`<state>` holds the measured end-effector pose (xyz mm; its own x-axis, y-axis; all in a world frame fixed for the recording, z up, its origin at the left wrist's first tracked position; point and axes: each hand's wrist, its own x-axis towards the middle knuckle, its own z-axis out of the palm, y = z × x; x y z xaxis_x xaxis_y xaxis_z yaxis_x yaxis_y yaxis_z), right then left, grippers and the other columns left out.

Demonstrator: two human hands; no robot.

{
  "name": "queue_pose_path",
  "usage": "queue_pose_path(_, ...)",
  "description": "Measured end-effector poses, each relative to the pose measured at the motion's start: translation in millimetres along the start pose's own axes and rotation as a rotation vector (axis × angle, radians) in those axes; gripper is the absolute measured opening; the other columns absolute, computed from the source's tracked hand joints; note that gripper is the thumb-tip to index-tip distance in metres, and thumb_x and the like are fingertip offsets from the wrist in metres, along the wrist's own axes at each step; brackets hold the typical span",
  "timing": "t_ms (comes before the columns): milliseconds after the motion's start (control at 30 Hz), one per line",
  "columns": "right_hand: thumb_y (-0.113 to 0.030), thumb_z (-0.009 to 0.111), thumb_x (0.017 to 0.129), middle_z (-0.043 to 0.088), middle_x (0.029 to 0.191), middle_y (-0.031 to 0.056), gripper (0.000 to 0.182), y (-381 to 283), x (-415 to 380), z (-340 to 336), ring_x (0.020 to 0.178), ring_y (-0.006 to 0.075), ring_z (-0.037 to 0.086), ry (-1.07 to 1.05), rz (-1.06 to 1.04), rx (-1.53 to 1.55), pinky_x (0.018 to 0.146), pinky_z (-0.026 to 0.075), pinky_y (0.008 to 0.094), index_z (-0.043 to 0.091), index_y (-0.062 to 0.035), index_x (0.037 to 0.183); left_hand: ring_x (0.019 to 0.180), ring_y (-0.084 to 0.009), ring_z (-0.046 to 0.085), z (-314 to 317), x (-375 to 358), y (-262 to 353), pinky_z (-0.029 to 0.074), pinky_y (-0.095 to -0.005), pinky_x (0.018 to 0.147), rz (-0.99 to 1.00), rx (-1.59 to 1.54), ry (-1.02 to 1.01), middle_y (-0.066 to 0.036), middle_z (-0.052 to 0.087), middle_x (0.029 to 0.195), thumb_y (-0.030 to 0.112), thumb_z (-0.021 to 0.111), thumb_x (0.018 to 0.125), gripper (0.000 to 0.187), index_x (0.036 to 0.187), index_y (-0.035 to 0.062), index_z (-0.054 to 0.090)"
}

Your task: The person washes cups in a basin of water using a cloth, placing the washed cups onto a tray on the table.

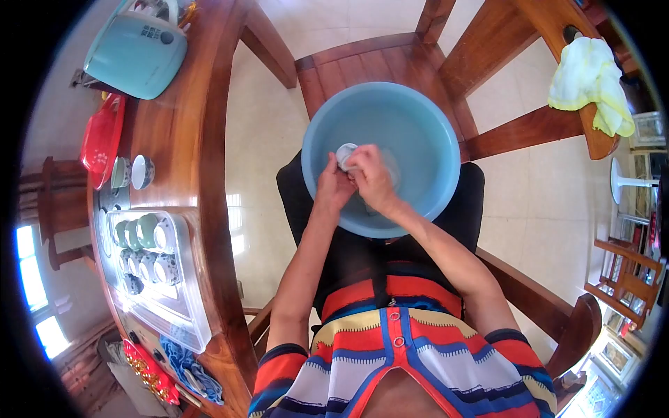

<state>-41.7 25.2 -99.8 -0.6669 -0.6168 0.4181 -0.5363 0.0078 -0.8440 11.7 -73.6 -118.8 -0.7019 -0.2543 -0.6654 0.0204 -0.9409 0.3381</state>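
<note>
A small white cup [343,155] is held above the light blue basin [311,139], which rests on my lap and the wooden chair seat. My left hand [336,184] is closed around the cup's lower side. At its rim, my right hand [371,177] has its fingers bent and pressed together; whatever they grip is hidden. Cloudy water fills part of the basin, and a pale, blurred shape lies in it beside my right hand.
On the wooden table at left, a clear plastic tray [198,306] holds several small cups. Two bowls [143,172] stand beyond it, near a red dish [104,139] and a light blue appliance [139,56]. A white-and-yellow cloth [589,80] hangs on the chair arm at right.
</note>
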Motion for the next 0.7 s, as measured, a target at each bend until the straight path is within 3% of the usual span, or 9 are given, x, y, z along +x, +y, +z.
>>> queue_pose_path(67,0.000,0.055,0.074,0.051,0.093,0.0121,0.019,7,2,-1,0.088,0.0290,0.051,0.095,0.110,0.024,0.077,0.042,0.0340,0.055,-0.0050,0.092,0.060,-0.0139,0.045,-18,8,1,0.038,-0.0285,0.056,-0.030,-0.057,-0.085,-0.004,0.054,0.082,0.044,0.029,0.095,0.044,0.105,0.0077,0.051)
queue_pose_path(133,-0.004,0.055,0.078,0.054,0.089,0.0100,0.016,16,7,-7,0.084,0.0229,0.054,0.099,0.247,0.048,0.075,0.043,0.0311,0.054,-0.0027,0.093,0.063,-0.0145,0.046,-27,11,3,0.037,-0.0291,0.057,-0.075,-0.077,-0.367,-0.003,0.056,0.089,0.045,0.035,0.093,0.040,0.106,0.0117,0.053)
queue_pose_path(167,-0.004,0.055,0.078,0.054,0.089,0.0100,0.016,20,8,-11,0.084,0.0229,0.054,0.099,0.248,0.044,0.075,0.043,0.0311,0.054,-0.0027,0.093,0.063,-0.0145,0.046,-30,13,1,0.037,-0.0291,0.057,-0.077,-0.079,-0.368,-0.003,0.056,0.089,0.045,0.035,0.093,0.040,0.106,0.0117,0.053)
queue_pose_path(233,-0.008,0.057,0.080,0.058,0.087,0.0073,0.015,26,14,-19,0.081,0.0152,0.055,-0.017,0.501,0.309,0.073,0.044,0.0277,0.054,-0.0007,0.093,0.060,-0.0138,0.045,-23,9,3,0.034,-0.0288,0.053,-0.070,0.004,-0.261,-0.003,0.056,0.086,0.044,0.037,0.092,0.039,0.104,0.0115,0.053)
queue_pose_path(333,-0.008,0.057,0.080,0.059,0.086,0.0053,0.016,34,25,-31,0.080,0.0105,0.054,-0.074,0.596,0.477,0.073,0.044,0.0256,0.055,0.0007,0.093,0.059,-0.0132,0.043,-11,0,3,0.033,-0.0265,0.051,-0.090,0.138,-0.197,-0.003,0.056,0.084,0.044,0.038,0.092,0.038,0.103,0.0106,0.053)
queue_pose_path(467,-0.008,0.057,0.080,0.060,0.083,0.0049,0.014,42,30,-38,0.078,0.0108,0.055,-0.163,0.604,0.377,0.072,0.045,0.0254,0.057,0.0013,0.091,0.057,-0.0123,0.041,-5,-7,0,0.032,-0.0248,0.050,-0.062,0.231,-0.138,-0.002,0.056,0.080,0.043,0.040,0.092,0.036,0.100,0.0103,0.054)
queue_pose_path(567,-0.008,0.057,0.079,0.061,0.081,0.0056,0.014,47,30,-39,0.077,0.0112,0.057,-0.223,0.570,0.250,0.070,0.046,0.0256,0.058,0.0017,0.089,0.055,-0.0102,0.041,-13,-3,-1,0.030,-0.0231,0.047,-0.078,0.344,-0.253,0.000,0.055,0.076,0.042,0.043,0.091,0.034,0.096,0.0113,0.056)
queue_pose_path(633,-0.023,0.064,0.076,0.064,0.081,0.0123,0.024,39,32,-44,0.076,0.0185,0.061,-0.287,0.541,0.131,0.069,0.047,0.0305,0.063,-0.0017,0.088,0.052,-0.0086,0.039,-6,-6,-3,0.027,-0.0216,0.044,-0.019,0.596,-0.151,0.002,0.052,0.071,0.042,0.046,0.090,0.032,0.092,0.0118,0.056)
queue_pose_path(700,-0.023,0.064,0.076,0.064,0.080,0.0127,0.024,28,31,-48,0.076,0.0190,0.061,-0.285,0.551,0.105,0.069,0.047,0.0306,0.063,-0.0017,0.087,0.050,-0.0074,0.038,-5,-6,-8,0.027,-0.0210,0.042,0.014,0.642,-0.129,0.002,0.050,0.069,0.041,0.048,0.089,0.032,0.090,0.0109,0.056)
